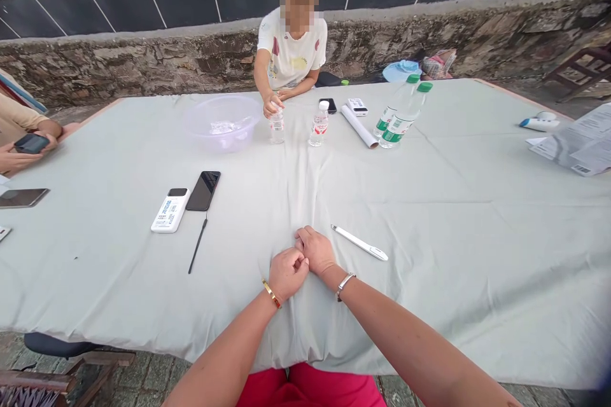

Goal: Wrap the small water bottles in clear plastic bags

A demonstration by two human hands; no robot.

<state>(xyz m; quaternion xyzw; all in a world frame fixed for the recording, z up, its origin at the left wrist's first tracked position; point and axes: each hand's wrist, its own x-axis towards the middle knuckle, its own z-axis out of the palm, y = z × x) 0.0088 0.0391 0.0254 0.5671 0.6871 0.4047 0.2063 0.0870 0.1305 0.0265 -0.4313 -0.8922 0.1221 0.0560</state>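
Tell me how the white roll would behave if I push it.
The roll would likely turn easily, being round and lying on its side. Pushed right, it might bump the green-capped bottles close by its near end.

Ahead-left of the fingers point(300, 242): black phone point(204, 191), white printed device point(170, 212) just beside it; purple basin point(226, 142) farther out. Almost straight ahead, well off: white-capped bottle point(319, 125). Ahead-right, well beyond: paper roll point(359, 126), two green-capped bottles point(398, 130) near its end. Far right: papers point(580, 143).

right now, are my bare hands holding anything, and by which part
Nothing visible: your curled left hand and curled right hand rest together; the slim white pen-shaped tool lies untouched.
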